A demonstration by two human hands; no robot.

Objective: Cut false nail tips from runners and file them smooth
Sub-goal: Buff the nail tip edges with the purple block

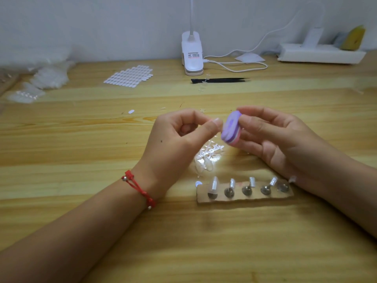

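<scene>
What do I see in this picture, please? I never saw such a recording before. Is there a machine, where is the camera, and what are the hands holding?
There is no machine here, only a person's two bare hands. The single camera is worn on the person's head and looks forward and down, so the picture shows roughly what the person sees. The left hand pinches something small and pale between thumb and forefinger, probably a nail tip, though it is hard to make out. The right hand holds a purple filing block close beside it. On the wooden table lie a pile of clear plastic pieces, a cardboard strip carrying small stands with clear tips on them, a sheet of white oval tabs, black tweezers and a white clip lamp.
</scene>
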